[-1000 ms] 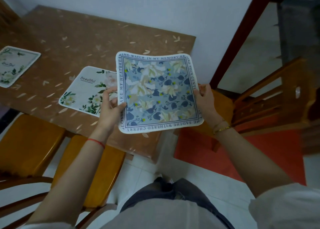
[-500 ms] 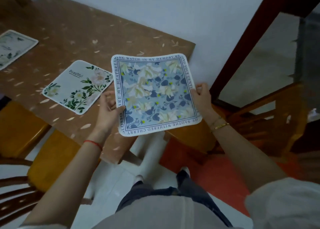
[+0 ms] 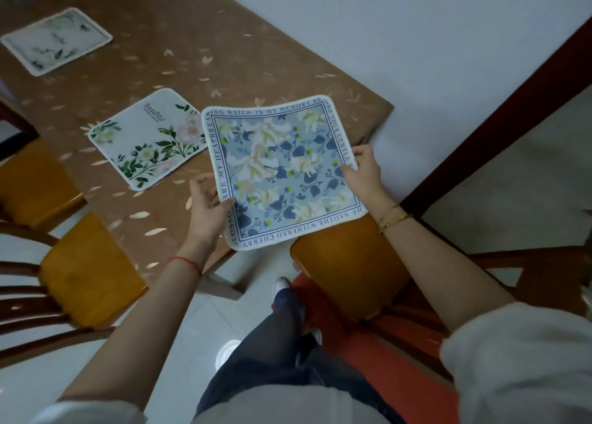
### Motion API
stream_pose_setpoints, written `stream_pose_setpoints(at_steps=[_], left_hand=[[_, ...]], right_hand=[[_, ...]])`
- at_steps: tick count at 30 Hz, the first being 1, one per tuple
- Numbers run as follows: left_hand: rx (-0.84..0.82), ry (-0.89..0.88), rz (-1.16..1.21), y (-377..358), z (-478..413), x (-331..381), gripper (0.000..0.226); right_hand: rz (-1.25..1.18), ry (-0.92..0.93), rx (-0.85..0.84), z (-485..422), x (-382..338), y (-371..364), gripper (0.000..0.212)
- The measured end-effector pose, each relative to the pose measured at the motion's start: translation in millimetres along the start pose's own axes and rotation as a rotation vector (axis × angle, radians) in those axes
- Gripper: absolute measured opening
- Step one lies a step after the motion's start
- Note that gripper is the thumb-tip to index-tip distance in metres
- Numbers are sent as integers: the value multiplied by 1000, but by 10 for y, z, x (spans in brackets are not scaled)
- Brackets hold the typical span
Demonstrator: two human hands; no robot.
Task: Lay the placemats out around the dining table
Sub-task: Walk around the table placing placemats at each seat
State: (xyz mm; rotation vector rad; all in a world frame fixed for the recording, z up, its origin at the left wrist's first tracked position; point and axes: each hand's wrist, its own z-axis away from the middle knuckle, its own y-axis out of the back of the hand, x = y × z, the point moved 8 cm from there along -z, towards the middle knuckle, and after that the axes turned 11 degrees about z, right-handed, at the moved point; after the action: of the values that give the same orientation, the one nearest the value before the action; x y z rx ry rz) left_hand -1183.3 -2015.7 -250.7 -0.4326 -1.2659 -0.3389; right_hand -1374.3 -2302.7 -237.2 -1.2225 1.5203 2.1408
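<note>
Blue floral placemat (image 3: 282,170) is held up in the air over the table's near corner, not yet down on the table (image 3: 179,49). Left hand (image 3: 206,206) pinches its left edge, thumb on top & fingers underneath; right hand (image 3: 363,174) is closed on the right edge, fingertips curled over the border. Mat sags a bit in the middle and its far edge curls up, so it's floppy. Two mats are already laid: a white one w/ green leaves (image 3: 150,138) just left of the held mat, another (image 3: 56,39) farther along the same side. Judging by that, next spot is prob the corner/end by the wall. Risks: mat lands overlapping the white one since they're nearly edge to edge in this view; or it's set too near the table edge and hangs over, then slides off the glossy cover. Chair (image 3: 349,260) sits right under the near edge, person's legs beside it, so a stumble while leaning in could drag the mat crooked.
</note>
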Motion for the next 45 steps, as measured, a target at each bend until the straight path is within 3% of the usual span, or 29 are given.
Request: stream_pose_setpoints(at_steps=[9,28,37,45], left_hand=[[103,78,3,-191,-759,-124,49],[142,185,-66,-770,-1914,-666,52],[116,241,-234,-877,-2286,-990,46],[191,311,-244,-808,-2368,-1168,48]], right_hand=[[82,100,-63,-1052,-241,-378,29],[139,123,-195,-2812,-172,-975,29],[201,113,-233,-3240,104,-1184,29],[161,80,-255,-3340,248,-1212,31]])
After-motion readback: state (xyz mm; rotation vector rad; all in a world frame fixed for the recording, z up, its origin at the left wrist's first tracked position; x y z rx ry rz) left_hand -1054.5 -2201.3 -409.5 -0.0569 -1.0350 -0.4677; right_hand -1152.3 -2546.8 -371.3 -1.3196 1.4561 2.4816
